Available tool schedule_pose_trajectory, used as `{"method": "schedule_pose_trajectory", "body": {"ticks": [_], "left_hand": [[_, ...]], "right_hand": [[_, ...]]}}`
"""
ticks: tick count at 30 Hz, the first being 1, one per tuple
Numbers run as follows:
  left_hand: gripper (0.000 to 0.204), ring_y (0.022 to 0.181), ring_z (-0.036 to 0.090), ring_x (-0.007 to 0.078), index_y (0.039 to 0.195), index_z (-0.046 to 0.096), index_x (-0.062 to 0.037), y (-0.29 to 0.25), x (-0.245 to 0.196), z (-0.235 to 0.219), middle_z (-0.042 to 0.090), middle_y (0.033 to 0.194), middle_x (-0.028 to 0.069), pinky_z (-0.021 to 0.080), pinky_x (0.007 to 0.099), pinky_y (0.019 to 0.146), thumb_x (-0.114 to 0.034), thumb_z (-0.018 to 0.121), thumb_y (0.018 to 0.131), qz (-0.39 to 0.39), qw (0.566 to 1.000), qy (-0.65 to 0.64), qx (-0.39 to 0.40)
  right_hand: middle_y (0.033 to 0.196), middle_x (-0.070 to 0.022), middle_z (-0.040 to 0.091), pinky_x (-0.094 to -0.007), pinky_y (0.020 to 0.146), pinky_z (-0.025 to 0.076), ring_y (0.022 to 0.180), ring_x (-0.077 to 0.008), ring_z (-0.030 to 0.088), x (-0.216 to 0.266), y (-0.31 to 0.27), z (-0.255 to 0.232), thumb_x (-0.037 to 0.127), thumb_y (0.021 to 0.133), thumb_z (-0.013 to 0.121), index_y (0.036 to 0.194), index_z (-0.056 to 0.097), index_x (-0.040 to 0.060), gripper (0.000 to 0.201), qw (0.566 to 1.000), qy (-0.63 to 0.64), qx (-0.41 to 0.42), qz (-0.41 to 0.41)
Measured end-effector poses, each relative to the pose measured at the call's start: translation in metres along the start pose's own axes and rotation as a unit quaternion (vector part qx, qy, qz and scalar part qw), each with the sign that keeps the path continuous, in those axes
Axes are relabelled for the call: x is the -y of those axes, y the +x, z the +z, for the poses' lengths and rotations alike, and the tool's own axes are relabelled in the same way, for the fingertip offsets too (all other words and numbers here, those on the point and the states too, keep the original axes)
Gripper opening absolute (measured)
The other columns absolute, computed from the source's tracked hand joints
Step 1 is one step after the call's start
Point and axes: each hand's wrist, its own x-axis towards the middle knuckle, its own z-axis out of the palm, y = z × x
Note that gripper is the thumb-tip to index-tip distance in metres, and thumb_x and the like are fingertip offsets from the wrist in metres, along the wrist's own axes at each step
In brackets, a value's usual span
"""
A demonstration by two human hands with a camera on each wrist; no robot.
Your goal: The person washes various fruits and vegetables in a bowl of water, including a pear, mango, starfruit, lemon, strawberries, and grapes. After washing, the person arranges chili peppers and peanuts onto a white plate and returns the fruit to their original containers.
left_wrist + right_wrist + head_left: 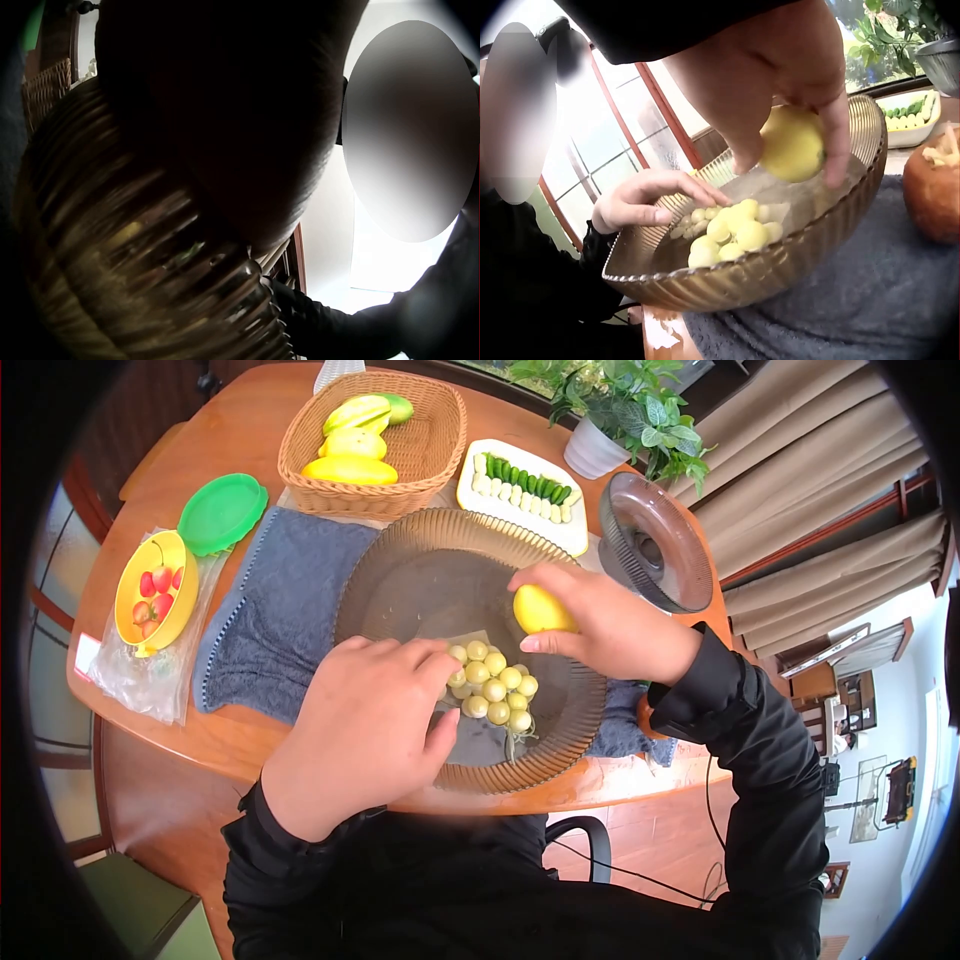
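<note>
My right hand (pixel 600 618) grips a yellow lemon (pixel 541 610) between thumb and fingers, held over the right side of a large, ribbed, smoky-brown glass bowl (pixel 400 575). Inside the bowl lies a bunch of pale green grapes (pixel 492 687); its stem points toward the near rim. My left hand (pixel 365 725) reaches over the bowl's near left side, its fingertips right at the edge of the grapes and its thumb apart from the forefinger. In the right wrist view the lemon (pixel 793 146) hangs above the grapes (pixel 735 232). The left wrist view is mostly dark.
A blue-grey towel (pixel 285 595) lies under the bowl. Around it stand a wicker basket (pixel 440 435) of yellow-green produce, a white tray (pixel 575 540) of small green and pale pieces, a brown glass bowl (pixel 625 525), a yellow bowl (pixel 130 570) of red fruit, a green lid (pixel 222 515) and a potted plant (pixel 597 450).
</note>
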Motion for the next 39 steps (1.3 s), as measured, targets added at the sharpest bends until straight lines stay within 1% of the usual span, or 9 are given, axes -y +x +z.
{"method": "schedule_pose_trajectory", "body": {"ticks": [5,8,11,15,19,21,27,33,39], "left_hand": [[0.036,0.106,0.072,0.0351,0.119,0.072,-0.0029,0.000,0.001,0.002,0.076,0.126,0.0141,0.053,0.0480,0.094,-0.018,0.079,0.088,0.005,1.000,-0.005,-0.006],[0.032,0.093,0.073,0.0322,0.111,0.070,-0.0030,-0.001,0.002,0.006,0.076,0.111,0.0116,0.054,0.0465,0.086,-0.017,0.080,0.085,0.040,0.997,0.004,-0.067],[0.036,0.107,0.072,0.0349,0.118,0.072,-0.0027,-0.001,0.001,0.003,0.076,0.127,0.0141,0.053,0.0482,0.094,-0.017,0.079,0.086,0.010,1.000,-0.009,-0.026],[0.036,0.107,0.073,0.0349,0.118,0.072,-0.0029,-0.002,0.001,0.004,0.077,0.128,0.0139,0.053,0.0483,0.095,-0.017,0.079,0.086,0.009,0.999,-0.009,-0.031],[0.036,0.108,0.073,0.0350,0.118,0.072,-0.0032,-0.002,0.001,0.004,0.077,0.127,0.0139,0.053,0.0485,0.095,-0.017,0.079,0.086,0.003,1.000,-0.011,-0.025],[0.036,0.108,0.073,0.0351,0.118,0.073,-0.0033,-0.002,0.000,0.003,0.077,0.127,0.0139,0.053,0.0486,0.096,-0.017,0.079,0.086,0.005,1.000,-0.013,-0.028],[0.032,0.095,0.073,0.0319,0.113,0.071,-0.0026,-0.003,0.002,0.007,0.077,0.113,0.0109,0.054,0.0461,0.089,-0.017,0.080,0.085,0.041,0.996,0.006,-0.082],[0.034,0.102,0.074,0.0336,0.116,0.072,-0.0029,-0.002,0.001,0.004,0.077,0.119,0.0130,0.053,0.0472,0.093,-0.017,0.080,0.085,0.022,0.998,-0.005,-0.052],[0.036,0.106,0.073,0.0351,0.117,0.074,-0.0034,-0.002,0.001,0.001,0.077,0.125,0.0148,0.053,0.0481,0.096,-0.019,0.079,0.086,0.003,0.999,-0.019,-0.030]], "right_hand": [[0.141,-0.0181,0.062,-0.0426,0.111,0.051,0.131,-0.0366,0.063,-0.013,-0.004,-0.033,0.019,0.102,0.080,0.150,0.058,0.0069,0.054,0.998,-0.030,-0.054,-0.025],[0.145,-0.0105,0.060,-0.0367,0.115,0.050,0.131,-0.0202,0.061,-0.023,-0.010,-0.055,0.009,0.108,0.071,0.159,0.053,0.0086,0.054,0.983,0.009,-0.178,-0.047],[0.142,-0.0094,0.062,-0.0356,0.114,0.052,0.132,-0.0187,0.062,-0.035,-0.020,-0.075,0.011,0.111,0.070,0.160,0.050,0.0071,0.053,0.950,0.257,-0.176,-0.013],[0.144,-0.0092,0.062,-0.0352,0.115,0.053,0.132,-0.0183,0.062,-0.071,-0.034,-0.098,0.012,0.110,0.071,0.162,0.047,0.0062,0.057,0.931,0.292,-0.216,0.024],[0.146,-0.0083,0.065,-0.0373,0.118,0.050,0.137,-0.0189,0.061,-0.138,-0.047,-0.111,0.013,0.109,0.072,0.161,0.051,0.0083,0.056,0.951,0.171,-0.207,0.155],[0.138,-0.0124,0.071,-0.0400,0.112,0.052,0.133,-0.0225,0.065,-0.166,-0.053,-0.110,0.017,0.105,0.077,0.156,0.057,0.0085,0.055,0.958,-0.057,-0.177,0.218],[0.132,-0.0231,0.073,-0.0444,0.106,0.054,0.124,-0.0385,0.070,-0.214,-0.065,-0.102,0.020,0.096,0.085,0.150,0.062,0.0087,0.060,0.922,-0.119,-0.157,0.332],[0.128,-0.0260,0.070,-0.0524,0.104,0.054,0.122,-0.0477,0.068,-0.255,-0.070,-0.088,0.013,0.087,0.086,0.140,0.067,0.0101,0.056,0.920,-0.217,-0.159,0.284],[0.134,-0.0198,0.069,-0.0529,0.110,0.054,0.127,-0.0461,0.065,-0.274,-0.065,-0.080,0.010,0.085,0.086,0.139,0.067,0.0158,0.057,0.895,-0.316,-0.142,0.281]]}}
